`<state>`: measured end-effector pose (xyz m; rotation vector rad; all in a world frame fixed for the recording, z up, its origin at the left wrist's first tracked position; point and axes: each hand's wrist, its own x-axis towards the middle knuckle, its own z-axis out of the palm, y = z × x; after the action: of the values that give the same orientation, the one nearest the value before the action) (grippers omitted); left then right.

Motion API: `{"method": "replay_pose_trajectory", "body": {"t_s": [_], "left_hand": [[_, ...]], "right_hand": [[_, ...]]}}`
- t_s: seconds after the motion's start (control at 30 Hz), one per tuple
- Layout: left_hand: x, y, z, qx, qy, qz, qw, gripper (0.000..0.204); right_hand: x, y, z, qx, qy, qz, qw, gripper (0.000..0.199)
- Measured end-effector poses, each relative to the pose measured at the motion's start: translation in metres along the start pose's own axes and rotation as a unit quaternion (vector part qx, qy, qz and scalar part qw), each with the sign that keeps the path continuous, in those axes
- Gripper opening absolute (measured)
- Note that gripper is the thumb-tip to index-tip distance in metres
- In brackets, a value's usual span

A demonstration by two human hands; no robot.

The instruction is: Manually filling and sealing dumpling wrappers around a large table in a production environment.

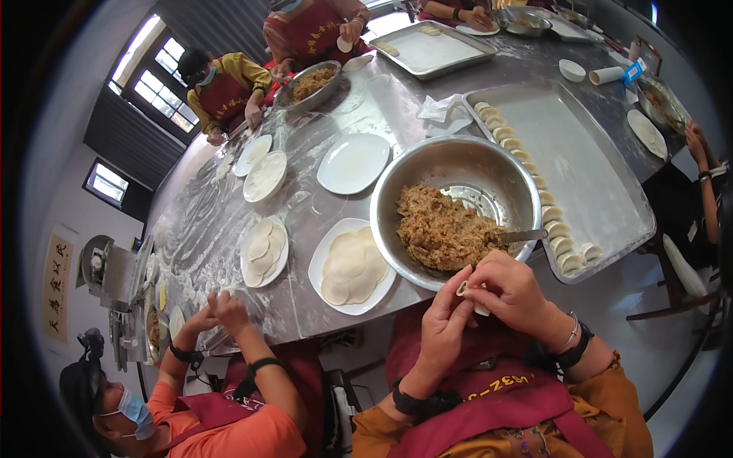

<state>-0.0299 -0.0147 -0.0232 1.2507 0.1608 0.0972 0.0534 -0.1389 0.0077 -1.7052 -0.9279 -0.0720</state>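
Both hands meet just in front of the chest, at the near edge of the flour-dusted steel table (397,99). The left hand (447,324) and the right hand (513,294) together pinch a small pale dumpling (463,290); each grip is narrow, closed on the dough, with the left fingertips at its open seam and the right fingers curled round its far side.

The step in hand looks like sealing the wrapper around its filling. The next move likely calls for working the pinch along the edge without squeezing filling out.

Just beyond the hands stands a large round steel bowl of brown minced filling (450,229), a metal spoon (519,237) lying in it. To the left sits a white plate of round dough wrappers (351,267). To the right, a long steel tray (588,153) carries a row of finished dumplings (534,179) along its left side. A co-worker's hands (217,309) work at the near left.
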Motion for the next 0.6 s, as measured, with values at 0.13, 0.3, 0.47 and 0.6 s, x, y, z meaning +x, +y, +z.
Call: {"method": "replay_pose_trajectory", "body": {"t_s": [0.13,0.3,0.47,0.6], "left_hand": [[0.000,-0.001,0.003,-0.005,0.009,0.018,1.000,0.048],[0.000,-0.002,0.004,-0.041,-0.003,0.013,0.999,0.054],[-0.005,0.001,0.006,-0.059,0.001,-0.002,0.998,0.056],[-0.007,-0.001,0.009,-0.050,0.002,0.013,0.999,0.055]], "right_hand": [[0.000,0.002,0.002,0.045,0.019,0.058,0.997,0.016],[-0.007,0.013,0.006,0.009,0.038,-0.016,0.999,0.018],[-0.012,0.017,0.010,-0.022,0.077,-0.074,0.994,0.017],[-0.009,0.014,0.010,-0.037,0.086,-0.102,0.990,0.015]]}}
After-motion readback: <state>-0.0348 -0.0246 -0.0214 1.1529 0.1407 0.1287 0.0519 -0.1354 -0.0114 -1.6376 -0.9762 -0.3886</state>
